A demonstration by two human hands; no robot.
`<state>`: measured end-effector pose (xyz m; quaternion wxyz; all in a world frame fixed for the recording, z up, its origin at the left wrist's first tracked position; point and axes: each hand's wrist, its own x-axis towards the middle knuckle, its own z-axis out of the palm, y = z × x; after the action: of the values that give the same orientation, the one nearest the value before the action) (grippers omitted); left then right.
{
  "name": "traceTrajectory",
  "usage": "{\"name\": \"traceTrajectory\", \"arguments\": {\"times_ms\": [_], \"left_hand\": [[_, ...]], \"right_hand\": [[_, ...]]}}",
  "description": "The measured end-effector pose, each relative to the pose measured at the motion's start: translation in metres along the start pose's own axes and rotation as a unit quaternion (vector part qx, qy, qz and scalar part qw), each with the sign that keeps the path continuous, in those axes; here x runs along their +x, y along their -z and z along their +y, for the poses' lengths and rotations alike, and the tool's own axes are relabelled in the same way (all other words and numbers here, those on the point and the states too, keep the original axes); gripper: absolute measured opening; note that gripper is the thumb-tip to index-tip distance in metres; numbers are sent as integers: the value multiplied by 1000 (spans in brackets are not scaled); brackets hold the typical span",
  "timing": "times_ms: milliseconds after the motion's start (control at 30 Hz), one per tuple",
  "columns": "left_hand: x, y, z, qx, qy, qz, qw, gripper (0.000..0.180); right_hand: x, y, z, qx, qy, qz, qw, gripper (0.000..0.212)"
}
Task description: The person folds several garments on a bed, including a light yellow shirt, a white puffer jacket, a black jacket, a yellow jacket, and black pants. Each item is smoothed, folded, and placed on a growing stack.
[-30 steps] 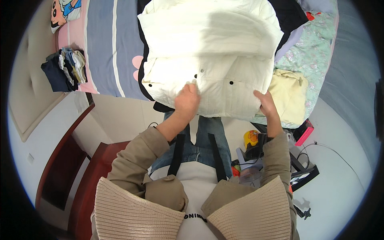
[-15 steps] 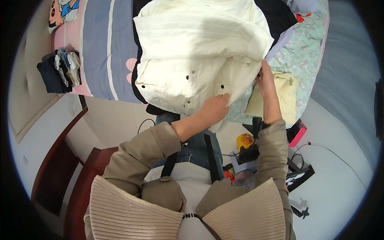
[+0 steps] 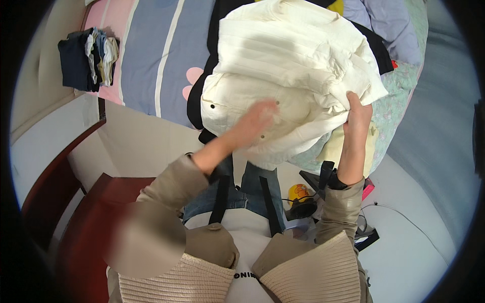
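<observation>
White jacket [image 3: 283, 60]: buttoned end nearest, long axis away; right hand [image 3: 358, 114] clamped on edge; left hand [image 3: 254, 122] grip unclear.

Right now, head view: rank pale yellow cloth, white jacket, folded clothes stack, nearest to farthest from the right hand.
1. White jacket: its edge is in the right hand.
2. Pale yellow cloth: just below that hand in the picture.
3. Folded clothes stack: far upper left.

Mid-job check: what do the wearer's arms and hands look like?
The left hand and right hand are ungloved; the left is motion-blurred, so fine details can't be told. The left sleeve and right sleeve are plain khaki-brown, loose, ending on the forearms.
</observation>
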<state>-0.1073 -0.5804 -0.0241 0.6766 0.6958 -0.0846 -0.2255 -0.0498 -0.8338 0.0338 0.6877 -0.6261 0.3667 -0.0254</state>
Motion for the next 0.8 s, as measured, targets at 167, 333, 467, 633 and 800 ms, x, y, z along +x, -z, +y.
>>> {"name": "traceTrajectory", "arguments": {"times_ms": [167, 333, 467, 633, 800], "left_hand": [[80, 52, -31, -70, 212, -39, 974, 52], [50, 90, -42, -296, 299, -52, 906, 64], [-5, 119, -51, -416, 319, 107, 845, 55], [-42, 158, -67, -222, 325, 45, 918, 55], [-38, 184, -94, 123, 367, 81, 918, 43]], "right_hand": [[-31, -80, -9, -111, 58, -11, 992, 45], [-31, -168, 7, -306, 68, -95, 945, 35], [-20, -232, 54, -346, 65, -234, 906, 54], [-14, -213, 89, -239, -33, -298, 924, 34], [-19, -182, 104, -211, -43, -233, 948, 22]]}}
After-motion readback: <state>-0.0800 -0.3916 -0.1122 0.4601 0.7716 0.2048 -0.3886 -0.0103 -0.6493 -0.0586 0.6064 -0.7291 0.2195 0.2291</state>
